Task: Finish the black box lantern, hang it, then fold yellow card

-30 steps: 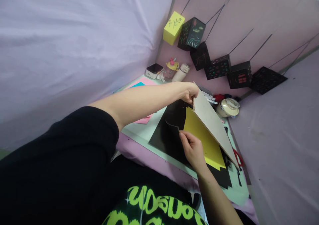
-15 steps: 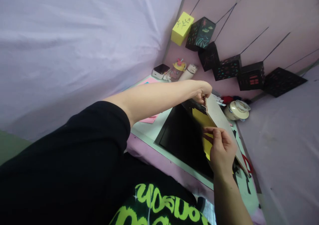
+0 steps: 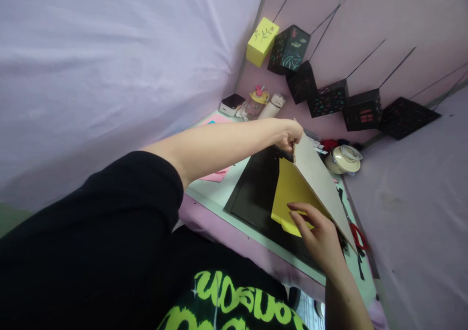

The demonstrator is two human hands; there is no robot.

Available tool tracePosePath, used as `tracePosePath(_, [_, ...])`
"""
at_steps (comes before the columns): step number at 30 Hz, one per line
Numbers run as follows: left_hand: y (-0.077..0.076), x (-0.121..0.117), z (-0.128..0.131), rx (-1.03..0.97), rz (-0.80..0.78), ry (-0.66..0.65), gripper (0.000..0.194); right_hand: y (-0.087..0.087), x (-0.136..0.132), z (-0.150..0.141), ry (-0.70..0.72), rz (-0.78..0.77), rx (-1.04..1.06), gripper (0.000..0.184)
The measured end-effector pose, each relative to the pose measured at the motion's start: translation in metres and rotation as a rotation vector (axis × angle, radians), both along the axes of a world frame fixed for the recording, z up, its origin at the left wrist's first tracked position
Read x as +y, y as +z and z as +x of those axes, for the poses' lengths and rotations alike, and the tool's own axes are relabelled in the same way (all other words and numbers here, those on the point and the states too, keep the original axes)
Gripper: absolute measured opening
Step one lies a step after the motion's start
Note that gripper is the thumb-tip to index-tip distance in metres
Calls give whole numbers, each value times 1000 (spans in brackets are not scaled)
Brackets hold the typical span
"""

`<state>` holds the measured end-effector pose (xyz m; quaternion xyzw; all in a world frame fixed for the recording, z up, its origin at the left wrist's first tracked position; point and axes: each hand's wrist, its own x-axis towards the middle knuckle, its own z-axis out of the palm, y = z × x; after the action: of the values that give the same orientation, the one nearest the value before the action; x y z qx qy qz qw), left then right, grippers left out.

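Observation:
My left hand (image 3: 290, 136) is closed around the upper edge of a pale, stiff board (image 3: 320, 181), holding it tilted up on its side. Under the raised board lies a yellow sheet of paper (image 3: 287, 188), partly covered by it. A black sheet (image 3: 256, 193) lies flat beneath the yellow one. My right hand (image 3: 318, 230) hovers over the lower part of the yellow sheet, index finger and thumb apart with nothing between them. Whether a fingertip touches the paper, I cannot tell.
Red-handled scissors (image 3: 359, 236) and black scraps lie right of the board on the pale green table (image 3: 204, 193). A lidded cream pot (image 3: 344, 160), a white bottle (image 3: 273, 106) and a yellow-topped cup (image 3: 259, 98) stand behind. Pink paper (image 3: 215, 175) lies left; black boxes (image 3: 329, 97) hang above.
My right hand has let go of the black sheet's raised edge and its fingers have parted. The black sheet has dropped flat, showing more yellow paper. My left hand still holds the board.

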<state>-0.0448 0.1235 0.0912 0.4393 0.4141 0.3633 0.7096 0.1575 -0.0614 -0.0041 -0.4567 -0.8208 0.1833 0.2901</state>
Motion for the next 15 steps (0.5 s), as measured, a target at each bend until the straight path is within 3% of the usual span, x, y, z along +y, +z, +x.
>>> tracePosePath(3, [4, -8, -3, 60, -157, -23, 45, -23, 9, 30, 75, -41, -304, 54])
tracePosePath(5, [5, -13, -4, 58, -201, -6, 46, -39, 14, 47, 76, -40, -389, 64])
tracePosePath(7, [5, -18, -5, 45, -216, 17, 44, -52, 16, 58, 61, -12, -402, 60])
tracePosePath(11, [2, -25, -9, 28, -205, 49, 42, -64, 12, 64, 30, 110, -354, 32])
tracePosePath(15, [6, -23, -9, 14, -197, 56, 39, -60, 10, 60, 29, 145, -361, 38])
